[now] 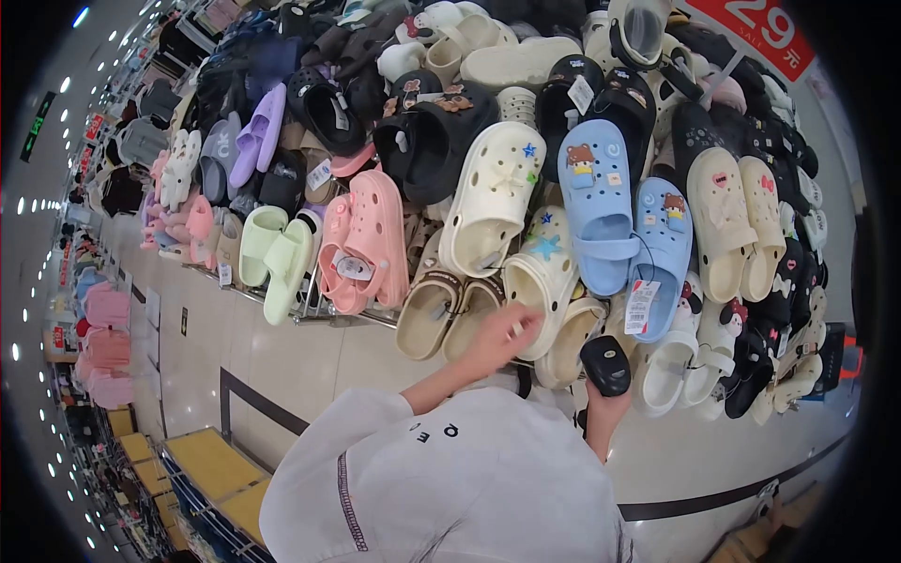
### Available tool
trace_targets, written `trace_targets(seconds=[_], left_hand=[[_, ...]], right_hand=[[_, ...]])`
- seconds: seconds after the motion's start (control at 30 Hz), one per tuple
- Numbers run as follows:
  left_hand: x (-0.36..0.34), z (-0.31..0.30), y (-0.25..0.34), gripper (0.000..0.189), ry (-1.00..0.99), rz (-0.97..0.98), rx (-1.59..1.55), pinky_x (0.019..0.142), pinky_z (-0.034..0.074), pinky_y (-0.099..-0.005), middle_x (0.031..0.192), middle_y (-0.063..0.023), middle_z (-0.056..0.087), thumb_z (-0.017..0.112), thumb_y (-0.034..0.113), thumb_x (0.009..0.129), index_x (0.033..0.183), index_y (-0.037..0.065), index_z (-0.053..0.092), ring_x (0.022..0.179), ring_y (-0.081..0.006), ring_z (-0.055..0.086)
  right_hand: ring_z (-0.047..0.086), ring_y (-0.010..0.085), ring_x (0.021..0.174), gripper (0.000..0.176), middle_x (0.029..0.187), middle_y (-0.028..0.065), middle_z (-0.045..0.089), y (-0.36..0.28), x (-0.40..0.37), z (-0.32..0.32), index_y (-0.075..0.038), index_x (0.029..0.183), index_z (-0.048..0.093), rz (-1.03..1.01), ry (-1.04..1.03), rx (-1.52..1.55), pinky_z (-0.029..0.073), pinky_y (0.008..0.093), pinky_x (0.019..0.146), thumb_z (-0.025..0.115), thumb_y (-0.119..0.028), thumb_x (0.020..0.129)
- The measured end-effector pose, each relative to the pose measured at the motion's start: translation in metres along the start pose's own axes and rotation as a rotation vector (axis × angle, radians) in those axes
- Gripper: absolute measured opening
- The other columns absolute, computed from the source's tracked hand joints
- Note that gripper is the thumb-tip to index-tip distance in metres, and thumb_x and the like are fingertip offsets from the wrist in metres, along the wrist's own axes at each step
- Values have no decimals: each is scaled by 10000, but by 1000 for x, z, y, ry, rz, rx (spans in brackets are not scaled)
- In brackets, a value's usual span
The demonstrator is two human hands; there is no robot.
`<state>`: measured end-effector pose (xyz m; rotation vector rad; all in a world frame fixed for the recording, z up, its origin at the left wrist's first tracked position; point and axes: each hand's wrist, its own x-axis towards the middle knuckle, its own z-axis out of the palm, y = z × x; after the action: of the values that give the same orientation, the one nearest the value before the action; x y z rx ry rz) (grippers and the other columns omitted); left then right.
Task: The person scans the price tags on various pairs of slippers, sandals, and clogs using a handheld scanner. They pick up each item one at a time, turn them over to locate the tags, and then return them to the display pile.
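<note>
left hand (507, 330), loosely curled, touches the cream star-charm clog (542, 272); below-right of it, right hand (603, 408) grips a black barcode scanner (605, 364).

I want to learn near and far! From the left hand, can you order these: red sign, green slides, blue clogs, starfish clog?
1. Starfish clog, right at the left hand, just above it.
2. Blue clogs, up and right.
3. Green slides, far left.
4. Red sign, top right corner.
</note>
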<state>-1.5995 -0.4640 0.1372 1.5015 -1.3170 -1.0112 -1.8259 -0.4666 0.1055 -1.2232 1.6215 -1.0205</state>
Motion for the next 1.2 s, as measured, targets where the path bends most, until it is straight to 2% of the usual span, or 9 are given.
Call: trace_targets(seconds=[0.13, 0.23, 0.3, 0.47, 0.53, 0.67, 0.77, 1.03, 1.2], left_hand=[[18, -53, -24, 185, 435, 82, 221, 571, 438, -254, 906, -91, 514, 558, 67, 793, 975, 35, 544, 790, -171, 528], [19, -84, -33, 217, 555, 18, 141, 622, 439, -273, 934, -101, 509, 562, 57, 772, 984, 21, 530, 828, -199, 520], [15, -100, -37, 257, 631, 131, 391, 725, 419, -326, 935, -111, 505, 575, 54, 751, 995, 6, 511, 894, -242, 494], [-15, -120, -73, 279, 870, 82, 511, 832, 346, -383, 963, -129, 485, 573, 78, 751, 994, -20, 477, 940, -289, 445], [-29, -126, -99, 311, 1228, 25, 438, 833, 343, -375, 985, -142, 464, 564, 98, 773, 1025, -42, 445, 894, -289, 437], [-57, -155, -122, 352, 1270, -19, 418, 825, 349, -349, 998, -148, 439, 563, 111, 787, 1048, -67, 408, 858, -257, 429], [-67, -180, -133, 350, 1298, -106, 143, 777, 382, -322, 993, -151, 478, 571, 160, 807, 1051, -57, 447, 870, -218, 467], [-54, -238, -129, 341, 960, -459, 50, 566, 449, -276, 699, -83, 628, 621, 268, 784, 919, -45, 610, 588, -140, 571], [-57, -243, -141, 271, 856, -407, 22, 457, 415, -216, 651, -65, 604, 625, 209, 780, 865, -47, 603, 520, -84, 536]], right_hand=[[577, 156, 836, 459, 925, 108, 610, -18, -18, 15, 39, 1022, 544, 3, 8, 41, 436, 271, 783, 681, 25, 584], [576, 154, 835, 460, 921, 106, 609, -14, -26, 23, 38, 1025, 543, -30, -14, 53, 436, 269, 782, 682, 23, 587], [575, 153, 833, 458, 920, 105, 610, -13, -31, 28, 37, 1023, 544, -32, -32, 46, 436, 269, 780, 684, 19, 587], [584, 162, 844, 410, 935, 109, 619, -15, -34, 33, 42, 1010, 559, -96, -91, 28, 431, 281, 795, 689, 14, 623], [585, 163, 854, 420, 942, 112, 620, -13, -34, 34, 45, 1019, 556, -79, -104, 49, 431, 283, 799, 690, 13, 622], [575, 156, 811, 428, 892, 102, 614, -16, -35, 36, 29, 994, 548, -60, -95, -3, 435, 273, 769, 682, -2, 590], [575, 156, 802, 414, 879, 101, 614, -15, -35, 37, 26, 982, 549, -110, -96, -5, 435, 273, 766, 680, -4, 591], [571, 155, 800, 409, 875, 98, 614, -19, -39, 45, 22, 978, 551, -119, -129, -8, 434, 277, 767, 680, 2, 589], [589, 155, 843, 405, 920, 102, 631, -38, -50, 49, 37, 1016, 571, -127, -185, -29, 438, 285, 784, 688, -9, 631]])
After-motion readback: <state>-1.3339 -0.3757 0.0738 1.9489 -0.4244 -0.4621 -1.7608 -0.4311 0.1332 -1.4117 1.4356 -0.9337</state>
